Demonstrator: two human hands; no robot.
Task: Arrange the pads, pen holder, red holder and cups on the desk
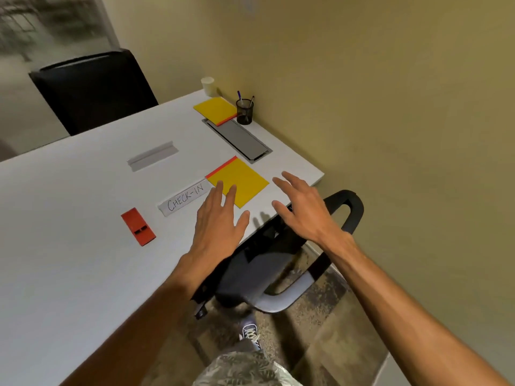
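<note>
My left hand [220, 218] and right hand [303, 210] are spread flat and hold nothing, either side of the yellow pad [242, 181] at frame centre. A careless shove could skew the adjoining CHECK-IN sign [186, 200].

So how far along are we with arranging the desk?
Seemingly done: the far pad, pen holder and cup sit grouped at the wall-side corner. In hand: nothing is held. The left grip is open with its fingertips over the near pad, and the right grip is open beside it. Remaining: probably that pad and the red holder, which lies alone further left on the desk.
</note>
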